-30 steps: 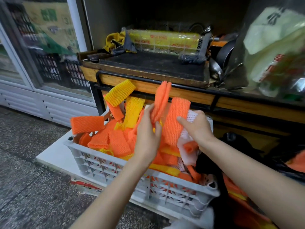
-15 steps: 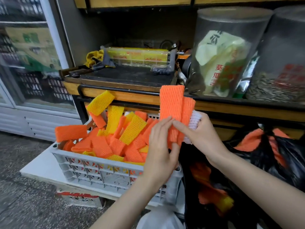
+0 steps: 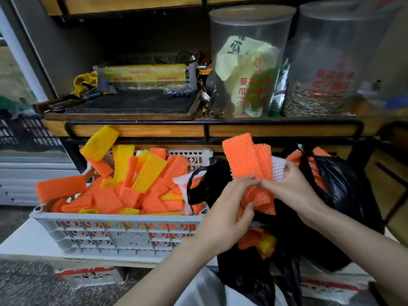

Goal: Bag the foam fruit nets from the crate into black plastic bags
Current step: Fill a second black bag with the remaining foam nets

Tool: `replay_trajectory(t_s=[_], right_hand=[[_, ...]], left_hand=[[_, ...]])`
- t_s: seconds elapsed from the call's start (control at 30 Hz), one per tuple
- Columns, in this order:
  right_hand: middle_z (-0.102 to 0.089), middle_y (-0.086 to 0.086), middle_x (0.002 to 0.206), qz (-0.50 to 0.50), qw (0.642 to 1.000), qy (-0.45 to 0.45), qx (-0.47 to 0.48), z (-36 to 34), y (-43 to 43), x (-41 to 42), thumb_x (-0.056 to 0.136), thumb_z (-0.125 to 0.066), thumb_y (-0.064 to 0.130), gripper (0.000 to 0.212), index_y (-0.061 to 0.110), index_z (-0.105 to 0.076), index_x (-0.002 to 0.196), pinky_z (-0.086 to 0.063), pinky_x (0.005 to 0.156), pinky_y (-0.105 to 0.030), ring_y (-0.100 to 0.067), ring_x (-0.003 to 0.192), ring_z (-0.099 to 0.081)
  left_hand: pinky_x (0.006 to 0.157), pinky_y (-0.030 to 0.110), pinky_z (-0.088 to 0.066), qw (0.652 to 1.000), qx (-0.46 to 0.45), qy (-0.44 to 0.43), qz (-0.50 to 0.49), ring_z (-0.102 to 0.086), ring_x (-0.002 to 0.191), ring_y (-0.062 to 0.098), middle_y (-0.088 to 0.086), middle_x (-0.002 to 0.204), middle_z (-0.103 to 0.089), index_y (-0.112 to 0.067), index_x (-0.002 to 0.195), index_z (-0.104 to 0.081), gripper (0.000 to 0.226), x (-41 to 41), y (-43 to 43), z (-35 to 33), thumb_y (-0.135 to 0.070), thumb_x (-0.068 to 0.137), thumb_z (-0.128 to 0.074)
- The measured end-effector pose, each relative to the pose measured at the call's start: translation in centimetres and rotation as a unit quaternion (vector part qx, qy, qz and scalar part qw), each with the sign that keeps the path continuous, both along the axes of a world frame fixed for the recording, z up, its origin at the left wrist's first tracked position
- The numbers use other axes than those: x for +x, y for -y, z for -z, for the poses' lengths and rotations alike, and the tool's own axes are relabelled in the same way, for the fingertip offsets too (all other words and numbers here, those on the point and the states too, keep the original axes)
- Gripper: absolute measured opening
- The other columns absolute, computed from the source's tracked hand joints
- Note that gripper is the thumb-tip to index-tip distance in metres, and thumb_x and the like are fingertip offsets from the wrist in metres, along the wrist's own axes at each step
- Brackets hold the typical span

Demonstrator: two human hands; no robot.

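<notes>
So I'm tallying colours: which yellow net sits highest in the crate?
The yellow net at the crate's back left corner, tilted above the other yellow nets.

Left hand (image 3: 225,215), right hand (image 3: 291,191) — both clenched

Open bag mouth (image 3: 260,219) free directly under held nets (image 3: 247,164); crate wall (image 3: 123,235) close left, tied bag (image 3: 340,195) crowding right.

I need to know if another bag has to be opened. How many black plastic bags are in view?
2. One open bag sits right of the crate, below both hands' bundle of nets; one knotted, full bag stands further right. Others may be hidden.
</notes>
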State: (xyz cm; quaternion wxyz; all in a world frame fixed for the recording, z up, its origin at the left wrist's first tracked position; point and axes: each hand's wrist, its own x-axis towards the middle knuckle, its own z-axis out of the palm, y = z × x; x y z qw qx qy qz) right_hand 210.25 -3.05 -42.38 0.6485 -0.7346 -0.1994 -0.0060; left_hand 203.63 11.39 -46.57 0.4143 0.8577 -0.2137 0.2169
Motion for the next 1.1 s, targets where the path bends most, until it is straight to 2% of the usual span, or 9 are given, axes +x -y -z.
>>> replay_trajectory(t_s=[0.1,0.3,0.43,0.57,0.6,0.67,0.77,0.9,1.1], right_hand=[[-0.072,-0.009,0.081,-0.042,0.998,-0.010,-0.037,0.6,1.0,-0.1,0.076,-0.073,0.002,0.016,0.009,-0.067,0.089,-0.056,0.067,-0.030,-0.018,0.074,-0.069],[-0.069,-0.005,0.095,0.024,0.993,-0.049,-0.108,3.5,1.6,0.9,0.057,-0.084,0.025,0.059,0.016,-0.056,0.108,-0.056,0.080,-0.046,-0.021,0.086,-0.068],[-0.057,0.001,0.102,0.053,0.967,-0.043,-0.247,4.0,2.3,0.2,0.069,-0.080,0.025,0.055,0.018,-0.045,0.111,-0.050,0.076,-0.033,-0.017,0.091,-0.058],[-0.058,0.003,0.102,-0.015,0.941,-0.005,-0.338,4.9,2.5,-0.9,0.071,-0.077,0.026,0.048,0.023,-0.046,0.108,-0.048,0.073,-0.022,-0.010,0.088,-0.057],[-0.058,0.005,0.099,-0.024,0.933,-0.007,-0.358,5.2,2.4,-0.8,0.071,-0.076,0.026,0.050,0.023,-0.044,0.110,-0.047,0.070,-0.020,-0.007,0.084,-0.057],[-0.057,0.005,0.095,-0.027,0.911,0.002,-0.410,5.8,2.3,-0.3,0.072,-0.073,0.027,0.056,0.024,-0.039,0.116,-0.046,0.068,-0.023,-0.008,0.081,-0.057],[-0.055,0.000,0.098,0.017,0.894,0.017,-0.448,6.1,2.3,1.7,0.072,-0.072,0.027,0.063,0.019,-0.036,0.124,-0.047,0.068,-0.032,-0.019,0.084,-0.057],[-0.054,-0.011,0.116,0.126,0.893,0.080,-0.424,5.5,1.9,5.9,0.074,-0.073,0.020,0.061,0.009,-0.040,0.125,-0.038,0.067,-0.031,-0.029,0.099,-0.055],[-0.049,-0.013,0.121,0.246,0.888,0.179,-0.345,1.6,-1.2,11.1,0.079,-0.069,0.016,0.051,0.007,-0.040,0.119,-0.041,0.079,-0.038,-0.032,0.116,-0.047]], left_hand=[[0.105,0.027,-0.036,1.000,-0.010,-0.014,0.001,-0.042,0.124,0.004,-0.008,0.130,-0.047,-0.018,0.132,-0.043,0.040,0.3,0.9,0.5,-0.023,0.092,-0.041],[0.100,0.022,-0.039,0.999,-0.005,0.001,-0.034,-0.044,0.119,0.000,-0.009,0.124,-0.047,-0.018,0.128,-0.045,0.035,1.0,0.7,0.2,-0.022,0.094,-0.045],[0.103,0.027,-0.034,0.981,0.009,0.060,-0.184,-0.045,0.117,0.014,0.004,0.122,-0.050,-0.009,0.123,-0.051,0.031,2.8,-3.1,-0.1,-0.010,0.092,-0.047],[0.107,0.045,-0.032,0.943,0.036,-0.096,-0.317,-0.039,0.127,0.024,0.010,0.135,-0.044,-0.010,0.136,-0.040,0.043,4.8,-7.1,1.7,-0.019,0.095,-0.050],[0.103,0.048,-0.035,0.940,0.041,-0.132,-0.312,-0.043,0.124,0.026,0.011,0.132,-0.048,-0.010,0.132,-0.045,0.039,5.4,-7.8,2.4,-0.021,0.095,-0.051],[0.084,0.041,-0.045,0.945,0.001,-0.164,-0.283,-0.058,0.100,0.028,0.013,0.106,-0.064,-0.013,0.101,-0.060,0.013,6.1,-8.3,2.6,-0.019,0.095,-0.051],[0.059,0.026,-0.038,0.949,-0.117,-0.163,-0.241,-0.054,0.061,0.008,0.002,0.068,-0.061,-0.018,0.069,-0.051,0.028,6.4,-7.9,1.2,-0.013,0.096,-0.047],[0.056,0.011,-0.041,0.952,-0.208,-0.106,-0.199,-0.052,0.055,-0.001,0.000,0.064,-0.054,-0.017,0.073,-0.052,0.025,6.9,-6.7,-1.6,-0.011,0.096,-0.046],[0.053,0.008,-0.039,0.957,-0.229,-0.079,-0.161,-0.052,0.052,-0.003,0.000,0.064,-0.053,-0.009,0.082,-0.053,0.016,8.1,-5.1,-3.6,-0.010,0.096,-0.046]])
